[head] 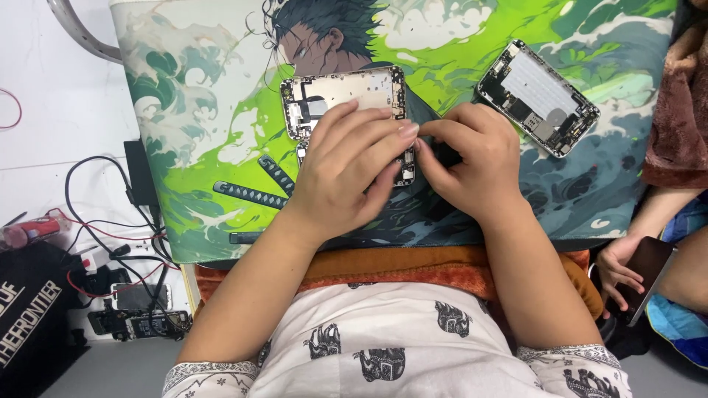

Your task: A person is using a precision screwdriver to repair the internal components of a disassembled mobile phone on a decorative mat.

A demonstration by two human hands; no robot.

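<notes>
Gold-rimmed, the opened phone shell (346, 96) lies near the mat's (184, 147) far edge; left hand (350, 166) rests flat on it, right hand (468, 162) pinches at its lower corner. Another gutted phone (537, 97) sits toward the far right corner.

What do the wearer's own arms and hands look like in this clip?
Both forearms are bare. The left hand and right hand wear no gloves or visible rings. Short white sleeves with a dark patterned border end near the elbows, matching the elephant-print top.
</notes>
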